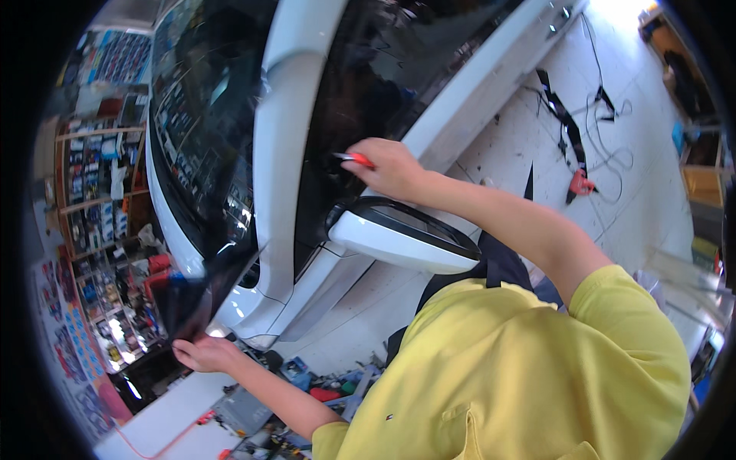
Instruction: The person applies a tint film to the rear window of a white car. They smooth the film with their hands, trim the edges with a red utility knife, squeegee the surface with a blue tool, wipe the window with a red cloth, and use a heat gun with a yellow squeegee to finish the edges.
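Observation:
My right hand (395, 172) is closed around a small red-handled utility knife (359, 159), its tip against or close to the dark side window (368, 92) of a white car. Just below that hand sits the car's white side mirror (399, 239). Out to the left, my left hand (204, 354) pinches the lower end of a dark, see-through sheet of film (192, 303). The film stretches up toward the front of the car, near the windshield (203, 115). Whether its upper end touches the car I cannot tell.
On the tiled floor at right lie a red heat gun (580, 184) with its cord and dark strips (563, 115). Shelves (100, 199) packed with goods line the left. A white surface (165, 410) and a clutter of tools and parts (322, 383) are at the bottom.

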The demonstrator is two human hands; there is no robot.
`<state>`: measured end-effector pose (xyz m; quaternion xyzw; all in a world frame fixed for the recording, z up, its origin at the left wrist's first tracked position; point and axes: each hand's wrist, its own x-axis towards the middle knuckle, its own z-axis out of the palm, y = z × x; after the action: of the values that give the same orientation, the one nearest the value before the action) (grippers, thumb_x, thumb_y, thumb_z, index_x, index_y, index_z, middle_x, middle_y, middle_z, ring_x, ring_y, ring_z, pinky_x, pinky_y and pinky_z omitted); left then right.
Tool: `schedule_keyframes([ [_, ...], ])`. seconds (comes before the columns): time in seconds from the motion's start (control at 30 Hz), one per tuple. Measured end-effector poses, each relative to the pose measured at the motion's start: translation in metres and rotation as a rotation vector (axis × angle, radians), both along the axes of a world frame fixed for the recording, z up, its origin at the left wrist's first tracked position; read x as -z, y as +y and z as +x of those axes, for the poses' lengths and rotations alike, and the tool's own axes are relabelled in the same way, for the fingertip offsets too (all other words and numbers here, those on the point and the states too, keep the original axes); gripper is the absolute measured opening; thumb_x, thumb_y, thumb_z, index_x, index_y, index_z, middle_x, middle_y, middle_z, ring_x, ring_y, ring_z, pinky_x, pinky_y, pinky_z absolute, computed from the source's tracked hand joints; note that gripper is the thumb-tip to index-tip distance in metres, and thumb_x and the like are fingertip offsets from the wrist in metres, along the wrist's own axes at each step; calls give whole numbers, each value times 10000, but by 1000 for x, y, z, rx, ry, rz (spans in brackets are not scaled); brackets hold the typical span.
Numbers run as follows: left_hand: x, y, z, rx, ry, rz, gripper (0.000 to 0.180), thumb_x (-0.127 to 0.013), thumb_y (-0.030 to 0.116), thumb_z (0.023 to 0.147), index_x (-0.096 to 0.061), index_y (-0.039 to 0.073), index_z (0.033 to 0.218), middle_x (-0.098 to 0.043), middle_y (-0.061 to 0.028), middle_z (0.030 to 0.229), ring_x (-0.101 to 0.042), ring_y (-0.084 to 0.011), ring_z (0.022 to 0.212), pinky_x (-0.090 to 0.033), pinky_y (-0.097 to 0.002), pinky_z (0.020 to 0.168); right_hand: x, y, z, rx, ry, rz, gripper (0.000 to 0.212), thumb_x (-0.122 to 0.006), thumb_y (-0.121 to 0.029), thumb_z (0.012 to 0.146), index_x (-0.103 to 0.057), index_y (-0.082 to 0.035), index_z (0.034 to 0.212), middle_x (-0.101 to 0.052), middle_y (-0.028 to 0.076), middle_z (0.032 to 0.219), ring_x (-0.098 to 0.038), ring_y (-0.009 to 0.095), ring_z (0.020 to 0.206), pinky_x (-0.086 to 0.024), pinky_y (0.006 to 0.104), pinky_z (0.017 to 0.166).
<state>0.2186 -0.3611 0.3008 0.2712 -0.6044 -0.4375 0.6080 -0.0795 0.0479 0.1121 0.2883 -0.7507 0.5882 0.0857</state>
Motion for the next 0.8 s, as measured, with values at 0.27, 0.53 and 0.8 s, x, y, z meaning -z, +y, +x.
schedule_keyframes([
  [0.27, 270, 93, 353, -655, -328, 800, 182, -756, 209, 1043, -713, 75, 1160, -720, -68, 1004, -660, -200, 922, -563, -346, 853, 28, 135, 67, 16, -336, 100, 136, -690, -23, 1022, -747, -7, 1145, -766, 85, 910, -669, 157, 780, -540, 309, 714],
  [0.53, 337, 286, 464, -775, -308, 803, 208, -775, 148, 1017, -732, 22, 1176, -721, -19, 1026, -645, -131, 924, -519, -288, 864, -37, 125, 32, -162, -303, 211, 157, -654, -151, 1127, -726, -26, 1190, -756, 28, 952, -524, 49, 706, -413, 217, 628],
  [0.8, 198, 445, 486, -1156, -41, 808, 176, -760, 151, 1037, -717, 53, 1178, -735, -4, 1058, -681, -130, 959, -545, -307, 849, -99, 37, 23, -543, -223, 77, 201, -678, -175, 1126, -744, -16, 1230, -753, 31, 1002, -545, 38, 762, -433, 170, 655],
])
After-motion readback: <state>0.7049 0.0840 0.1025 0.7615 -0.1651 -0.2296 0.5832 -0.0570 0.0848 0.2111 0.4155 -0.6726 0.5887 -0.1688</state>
